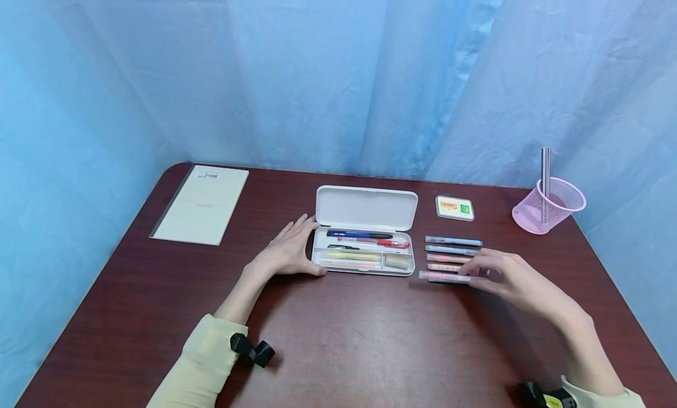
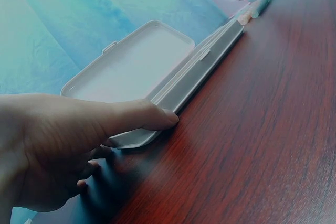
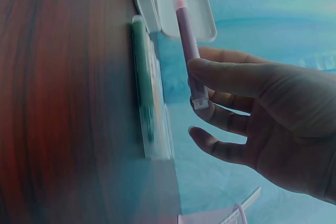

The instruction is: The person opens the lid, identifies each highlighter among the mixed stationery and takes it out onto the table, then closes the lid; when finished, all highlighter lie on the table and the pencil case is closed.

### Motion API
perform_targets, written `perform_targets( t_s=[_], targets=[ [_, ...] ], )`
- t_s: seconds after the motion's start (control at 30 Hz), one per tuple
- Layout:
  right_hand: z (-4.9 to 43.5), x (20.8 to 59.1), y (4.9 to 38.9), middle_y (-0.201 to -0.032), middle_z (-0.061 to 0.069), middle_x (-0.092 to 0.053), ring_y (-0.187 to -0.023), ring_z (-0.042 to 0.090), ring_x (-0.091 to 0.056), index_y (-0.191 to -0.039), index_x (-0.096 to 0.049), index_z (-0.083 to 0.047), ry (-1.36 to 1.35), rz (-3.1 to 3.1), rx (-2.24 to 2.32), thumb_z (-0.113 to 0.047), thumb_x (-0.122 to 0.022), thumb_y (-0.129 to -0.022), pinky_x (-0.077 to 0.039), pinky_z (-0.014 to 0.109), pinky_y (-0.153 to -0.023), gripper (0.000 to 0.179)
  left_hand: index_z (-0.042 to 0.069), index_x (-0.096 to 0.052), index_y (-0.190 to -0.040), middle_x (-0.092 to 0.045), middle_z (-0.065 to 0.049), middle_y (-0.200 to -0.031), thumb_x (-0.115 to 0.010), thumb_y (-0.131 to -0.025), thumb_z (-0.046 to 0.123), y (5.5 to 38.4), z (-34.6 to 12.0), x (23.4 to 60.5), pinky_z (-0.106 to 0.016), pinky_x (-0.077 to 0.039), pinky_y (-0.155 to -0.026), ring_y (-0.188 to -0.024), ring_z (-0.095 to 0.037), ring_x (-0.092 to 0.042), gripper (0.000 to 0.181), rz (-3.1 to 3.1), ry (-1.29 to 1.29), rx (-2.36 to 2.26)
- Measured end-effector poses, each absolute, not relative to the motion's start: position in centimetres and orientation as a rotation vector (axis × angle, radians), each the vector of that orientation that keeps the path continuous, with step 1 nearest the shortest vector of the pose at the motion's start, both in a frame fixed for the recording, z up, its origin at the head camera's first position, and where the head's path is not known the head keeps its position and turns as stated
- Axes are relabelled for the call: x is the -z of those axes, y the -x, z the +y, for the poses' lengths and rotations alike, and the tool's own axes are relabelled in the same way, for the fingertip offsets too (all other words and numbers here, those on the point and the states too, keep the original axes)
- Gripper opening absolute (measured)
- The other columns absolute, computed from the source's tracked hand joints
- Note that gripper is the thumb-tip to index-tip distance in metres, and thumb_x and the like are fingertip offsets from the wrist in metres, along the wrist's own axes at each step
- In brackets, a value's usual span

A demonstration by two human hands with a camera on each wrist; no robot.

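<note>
A white pencil case (image 1: 367, 208) lies with its lid raised, holding a blue pen (image 1: 359, 234), a red pen (image 1: 391, 243), yellow sticks (image 1: 353, 256) and a beige block (image 1: 397, 261). My left hand (image 1: 288, 249) grips the case's left end, thumb at the front edge, fingers toward the back corner. My right hand (image 1: 513, 278) pinches a pink-purple marker (image 3: 189, 45) between thumb and fingers, raised above the table. Under and behind it, several markers lie in a row right of the case, among them a blue one (image 1: 453, 241) and a green one (image 3: 142, 72).
A cream notebook (image 1: 201, 205) lies at the back left. Behind the markers is a small clear case (image 1: 455, 208) with orange and green patches. At the back right a pink mesh pen cup (image 1: 547, 205) leans, striped sticks (image 1: 546, 173) inside. Blue curtains (image 1: 317, 79) surround the table.
</note>
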State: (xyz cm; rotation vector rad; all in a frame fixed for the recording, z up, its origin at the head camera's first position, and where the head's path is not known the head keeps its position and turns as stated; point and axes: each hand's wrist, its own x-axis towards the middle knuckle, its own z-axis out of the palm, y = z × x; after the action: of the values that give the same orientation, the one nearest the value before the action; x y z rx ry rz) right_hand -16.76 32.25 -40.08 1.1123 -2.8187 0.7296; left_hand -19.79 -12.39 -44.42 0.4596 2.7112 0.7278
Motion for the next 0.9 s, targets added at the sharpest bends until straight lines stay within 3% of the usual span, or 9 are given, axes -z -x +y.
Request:
perform_targets(
  t_s=[0.6,0.9],
  targets=[
    [34.6,40.6,16.6,-0.087,-0.02,-0.064,-0.078,-0.008,-0.055,-0.098,-0.074,-0.029,-1.183,-2.837,-0.71,0.002,-0.084,-0.077,-0.045,0.015,-0.068,0.039,0.008,-0.036,-0.156,-0.026,-0.013,-0.171,-0.086,-0.073,0.046,19.9,-12.3,44.5,-0.048,-0.013,-0.134,-0.163,-0.03,-0.013,0.104,2.706,-0.452,-0.738],
    [34.5,40.9,16.7,-0.087,-0.015,-0.066,-0.078,-0.007,-0.056,-0.095,-0.074,-0.029,-1.197,-2.855,-0.69,0.002,-0.083,-0.077,-0.044,0.014,-0.068,0.038,0.008,-0.036,-0.155,-0.026,-0.013,-0.171,-0.086,-0.073,0.046,19.9,-12.4,44.6,-0.049,-0.013,-0.134,-0.163,-0.03,-0.013,0.104,2.706,-0.45,-0.742]
  ],
)
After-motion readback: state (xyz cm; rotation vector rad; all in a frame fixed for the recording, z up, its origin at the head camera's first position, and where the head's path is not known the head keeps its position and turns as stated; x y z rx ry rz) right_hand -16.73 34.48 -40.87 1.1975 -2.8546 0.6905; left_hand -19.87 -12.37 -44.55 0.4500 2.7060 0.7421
